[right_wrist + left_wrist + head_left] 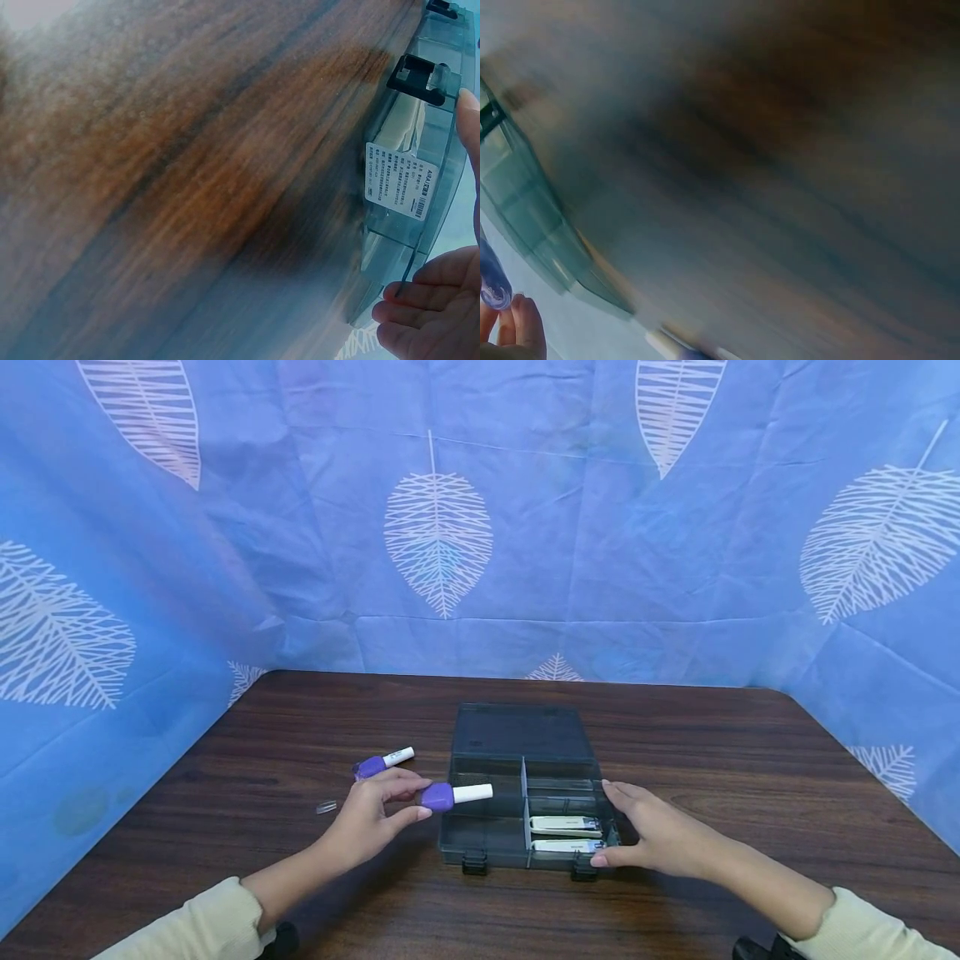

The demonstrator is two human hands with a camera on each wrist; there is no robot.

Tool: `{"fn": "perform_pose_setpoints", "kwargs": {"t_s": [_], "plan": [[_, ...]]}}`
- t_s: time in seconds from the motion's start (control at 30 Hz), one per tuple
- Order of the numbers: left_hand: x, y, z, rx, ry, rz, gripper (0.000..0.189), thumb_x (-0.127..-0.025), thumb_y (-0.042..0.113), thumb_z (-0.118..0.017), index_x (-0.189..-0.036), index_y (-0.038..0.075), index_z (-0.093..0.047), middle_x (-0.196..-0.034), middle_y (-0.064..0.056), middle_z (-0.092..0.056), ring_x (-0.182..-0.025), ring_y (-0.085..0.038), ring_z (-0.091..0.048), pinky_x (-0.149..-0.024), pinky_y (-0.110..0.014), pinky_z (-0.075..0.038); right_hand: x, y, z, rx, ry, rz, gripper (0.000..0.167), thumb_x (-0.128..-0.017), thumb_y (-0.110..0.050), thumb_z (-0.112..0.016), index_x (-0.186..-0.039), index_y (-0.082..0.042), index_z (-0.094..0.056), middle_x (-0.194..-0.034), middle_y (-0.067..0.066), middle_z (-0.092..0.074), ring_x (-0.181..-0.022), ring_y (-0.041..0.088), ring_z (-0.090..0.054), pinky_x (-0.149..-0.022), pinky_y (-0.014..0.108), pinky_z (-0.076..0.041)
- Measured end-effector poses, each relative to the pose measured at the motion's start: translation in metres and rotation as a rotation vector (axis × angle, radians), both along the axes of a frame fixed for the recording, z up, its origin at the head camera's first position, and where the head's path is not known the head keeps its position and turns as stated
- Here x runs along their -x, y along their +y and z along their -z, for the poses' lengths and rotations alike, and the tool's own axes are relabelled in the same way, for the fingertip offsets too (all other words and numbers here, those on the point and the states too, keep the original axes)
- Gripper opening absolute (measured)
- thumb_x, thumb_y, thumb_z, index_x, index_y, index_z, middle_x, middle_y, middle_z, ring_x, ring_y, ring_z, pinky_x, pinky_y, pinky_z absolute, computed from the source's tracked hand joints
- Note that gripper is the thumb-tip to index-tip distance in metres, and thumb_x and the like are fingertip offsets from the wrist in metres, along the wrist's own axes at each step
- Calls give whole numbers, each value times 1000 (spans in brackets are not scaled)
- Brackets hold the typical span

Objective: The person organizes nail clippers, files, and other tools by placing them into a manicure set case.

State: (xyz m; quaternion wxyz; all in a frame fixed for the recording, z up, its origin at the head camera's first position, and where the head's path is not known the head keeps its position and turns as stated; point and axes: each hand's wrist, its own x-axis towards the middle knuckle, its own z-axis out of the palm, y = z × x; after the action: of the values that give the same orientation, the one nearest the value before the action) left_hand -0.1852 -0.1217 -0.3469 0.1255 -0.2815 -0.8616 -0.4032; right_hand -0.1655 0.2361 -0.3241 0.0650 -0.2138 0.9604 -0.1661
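- Pinching a purple polish bottle [437,797] between thumb and fingers, the left hand [367,814] is clamped on its purple body; the white cap points right.
- From the head, that bottle appears over the left section of a smoky see-through box [483,832]; its height above the floor of the box is hard to judge.
- Thumb and fingers spread apart, the right hand [660,837] touches the box at its right side, thumb at the front corner.
- An upright divider [524,802] stands just right of the cap, walling off narrower compartments where two pale nail clippers [565,825] lie one in front of the other.
- Behind, the open lid [521,731] lies back; two black latches [474,862] line the front.
- A second purple bottle [370,767] lies on the dark wooden table [697,743], just beyond the left hand; a small clear piece [326,807] lies to its left.
- A printed white label [401,181] shows on the box.
- Blue cloth [525,527] with white leaves surrounds the table.
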Motion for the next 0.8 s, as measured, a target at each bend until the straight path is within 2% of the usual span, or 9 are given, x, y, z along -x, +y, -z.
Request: {"fn": "perform_pose_setpoints", "kwargs": {"t_s": [0.17, 0.4, 0.6, 0.8], "plan": [[1, 10, 3, 11, 29, 71, 32, -78, 8, -72, -107, -3, -67, -101, -8, -67, -94, -20, -64, -80, -28, -54, 0, 1, 0, 4, -3, 1, 105, -73, -66, -61, -138, 11, -32, -139, 34, -36, -125, 49, -39, -93, 59, -41], [2, 21, 3, 106, 59, 141, 31, -80, 12, -71, -107, -3, -67, -102, -9, -66, -87, -17, -62, -65, -20, -50, 0, 1, 0, 5, -17, 5, 105, -73, -66, -61, -139, 11, -31, -140, 34, -35, -126, 49, -39, -93, 59, -41], [1, 28, 2, 271, 82, 182, 31, -84, 12, -67, -110, -3, -66, -105, -8, -64, -95, -18, -64, -78, -25, -54, 0, 0, 0, -1, -23, 6, 106, -73, -66, -61, -139, 10, -31, -140, 34, -34, -127, 49, -38, -94, 58, -41], [5, 38, -11, 483, 94, 188, 29, -82, 12, -69, -107, -2, -68, -101, -10, -66, -92, -18, -65, -77, -24, -55, -1, 0, 0, -5, -24, 6, 106, -73, -66, -61, -139, 10, -31, -140, 34, -34, -126, 49, -38, -93, 58, -42]]}}
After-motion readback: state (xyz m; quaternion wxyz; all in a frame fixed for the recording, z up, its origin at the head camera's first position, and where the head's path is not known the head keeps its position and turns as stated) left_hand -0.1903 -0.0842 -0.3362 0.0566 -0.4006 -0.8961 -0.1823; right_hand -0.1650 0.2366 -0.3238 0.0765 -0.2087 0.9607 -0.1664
